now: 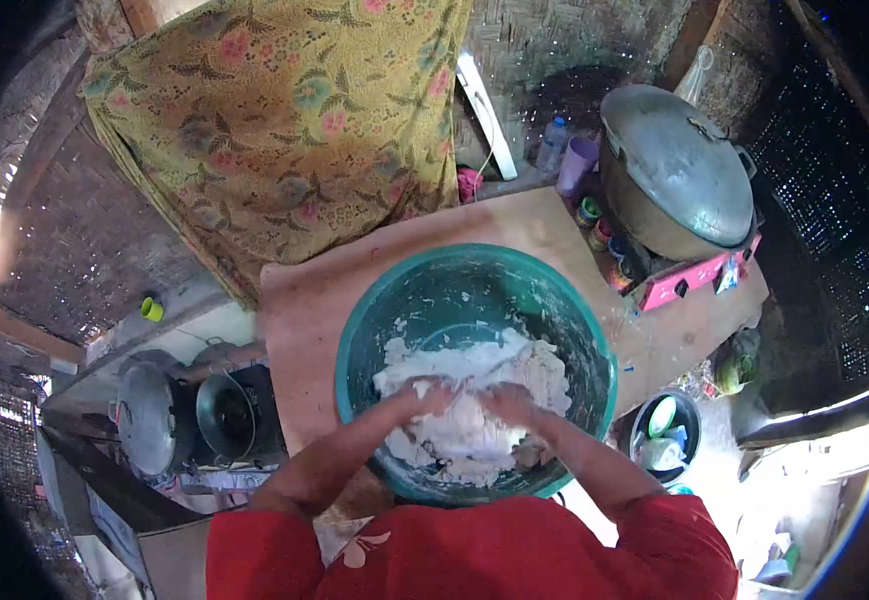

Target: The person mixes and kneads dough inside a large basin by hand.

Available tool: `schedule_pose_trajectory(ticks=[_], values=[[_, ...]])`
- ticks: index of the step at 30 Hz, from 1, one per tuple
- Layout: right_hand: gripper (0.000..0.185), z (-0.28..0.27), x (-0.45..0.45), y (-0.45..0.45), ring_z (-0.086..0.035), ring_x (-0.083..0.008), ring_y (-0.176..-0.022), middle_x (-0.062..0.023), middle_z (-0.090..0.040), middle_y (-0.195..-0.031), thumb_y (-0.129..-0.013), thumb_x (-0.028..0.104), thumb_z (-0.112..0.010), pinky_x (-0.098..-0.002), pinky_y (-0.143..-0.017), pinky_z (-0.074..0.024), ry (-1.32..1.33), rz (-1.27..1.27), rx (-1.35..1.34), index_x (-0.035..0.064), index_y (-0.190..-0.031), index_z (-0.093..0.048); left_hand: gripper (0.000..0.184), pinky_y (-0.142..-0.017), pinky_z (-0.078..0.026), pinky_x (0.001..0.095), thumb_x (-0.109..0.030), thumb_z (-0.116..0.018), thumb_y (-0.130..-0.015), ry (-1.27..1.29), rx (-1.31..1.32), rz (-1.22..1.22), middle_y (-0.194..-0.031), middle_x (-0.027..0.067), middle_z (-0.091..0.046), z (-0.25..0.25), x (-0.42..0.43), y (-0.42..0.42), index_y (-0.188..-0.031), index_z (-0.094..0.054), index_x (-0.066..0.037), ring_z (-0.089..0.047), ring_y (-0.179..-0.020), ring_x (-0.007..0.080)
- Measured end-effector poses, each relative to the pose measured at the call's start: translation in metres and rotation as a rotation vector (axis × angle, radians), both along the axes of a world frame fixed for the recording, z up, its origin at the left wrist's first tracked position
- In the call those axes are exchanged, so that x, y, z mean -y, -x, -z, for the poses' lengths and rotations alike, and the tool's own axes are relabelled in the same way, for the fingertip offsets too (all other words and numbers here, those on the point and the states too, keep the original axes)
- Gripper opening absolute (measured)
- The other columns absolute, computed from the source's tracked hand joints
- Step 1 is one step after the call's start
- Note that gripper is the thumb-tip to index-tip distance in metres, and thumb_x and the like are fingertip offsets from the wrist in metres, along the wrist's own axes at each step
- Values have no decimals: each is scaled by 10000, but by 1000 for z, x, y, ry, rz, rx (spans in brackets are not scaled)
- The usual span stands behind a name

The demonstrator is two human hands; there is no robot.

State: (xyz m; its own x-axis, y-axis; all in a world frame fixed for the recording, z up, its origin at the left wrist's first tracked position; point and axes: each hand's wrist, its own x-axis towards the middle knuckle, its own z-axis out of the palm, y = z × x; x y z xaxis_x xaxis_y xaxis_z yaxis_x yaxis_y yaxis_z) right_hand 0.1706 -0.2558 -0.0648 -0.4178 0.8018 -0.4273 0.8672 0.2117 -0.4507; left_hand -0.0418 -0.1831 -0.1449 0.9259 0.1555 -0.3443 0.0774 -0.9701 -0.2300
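A large green basin (592,345) stands on the wooden table, its inner wall smeared with white. White, lumpy dough or flour (470,435) covers much of its bottom. My left hand (433,395) reaches into the left part of the white mass, and my right hand (507,402) into the part just right of the middle. Both hands touch the mass, a small gap apart. The fingers of both are sunk in it or blurred, so how far they are bent is hidden.
A big lidded pot (670,175) sits on a pink stove (670,288) at the table's right. Near it are a purple cup (578,160) and a bottle (552,140). Pans (226,415) lie at lower left. A black tub (667,435) stands right of the basin. Patterned cloth (285,130) hangs behind.
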Motion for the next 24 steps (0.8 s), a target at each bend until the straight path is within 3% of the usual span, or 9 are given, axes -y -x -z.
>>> schedule_pose_trajectory(ticks=[2, 6, 8, 12, 15, 17, 18, 21, 24], values=[[418, -45, 29, 13, -591, -358, -898, -136, -624, -970, -861, 323, -375, -451, -806, -461, -35, -190, 145, 80, -1192, -453, 542, -669, -490, 365, -231, -484, -790, -307, -28, 244, -801, 157, -559, 7, 37, 17, -1217, -386, 88, -565, -690, 250], [478, -48, 61, -7, -564, -367, -957, -191, -448, -1241, -862, 365, -474, -473, -808, -462, -551, -288, -130, 61, -1227, -414, 445, -776, -447, 429, -258, -610, -774, 698, 464, -321, -820, 113, -584, -9, 56, 37, -1146, -491, -46, -571, -758, 243], [674, -131, 40, -16, -504, -356, -1077, -193, -253, -1381, -797, 376, -581, -447, -863, -453, 34, -109, 0, 36, -1308, -302, 423, -803, -436, 444, -265, -642, -770, 966, 576, -485, -824, 102, -590, -29, 56, 37, -1129, -517, -79, -572, -775, 241], [854, -78, 1, -13, -468, -350, -1125, -202, -196, -1415, -716, 361, -669, -406, -876, -450, 60, -142, 205, 59, -1368, -207, 519, -1036, -149, 548, -489, -602, -746, 923, 158, -695, -995, 131, -596, -81, 17, -6, -1036, -552, -61, -477, -1071, 283], [818, -29, -29, 6, -459, -340, -1143, -194, -215, -1415, -724, 346, -632, -444, -905, -417, 36, -230, 386, 70, -1370, -214, 596, -984, -56, 664, -499, -541, -748, 524, 157, -567, -1139, 203, -537, -85, 10, -42, -1123, -521, -38, -501, -1063, 314], [721, -29, -45, 11, -425, -348, -1177, -158, -242, -1416, -798, 437, -465, -599, -982, -231, 107, -124, 286, 70, -1372, -230, 642, -919, -27, 731, -441, -512, -744, 479, -119, -723, -1282, 231, -415, -92, -8, -62, -1221, -458, -16, -537, -1028, 322], [645, 23, -37, 1, -466, -355, -1134, -177, -261, -1405, -810, 339, -447, -649, -949, -219, -159, -112, 250, 66, -1364, -259, 658, -942, -67, 704, -384, -530, -724, 502, -115, -709, -1296, 235, -397, -74, -16, -61, -1245, -424, 6, -556, -998, 320], [604, 76, -75, -2, -533, -348, -1044, -179, -292, -1390, -807, 288, -451, -657, -920, -244, -52, 80, 233, 73, -1350, -296, 570, -969, -213, 593, -282, -582, -658, 493, 221, -718, -1174, 238, -482, -28, -42, -59, -1135, -498, 16, -586, -936, 300], [472, 99, -108, -6, -590, -316, -929, -169, -442, -1267, -793, 237, -470, -536, -826, -399, -178, 89, 236, 73, -1234, -443, 371, -864, -410, 461, -250, -605, -622, 421, 443, -747, -938, 200, -607, 11, -72, -62, -920, -615, -30, -609, -862, 274]])
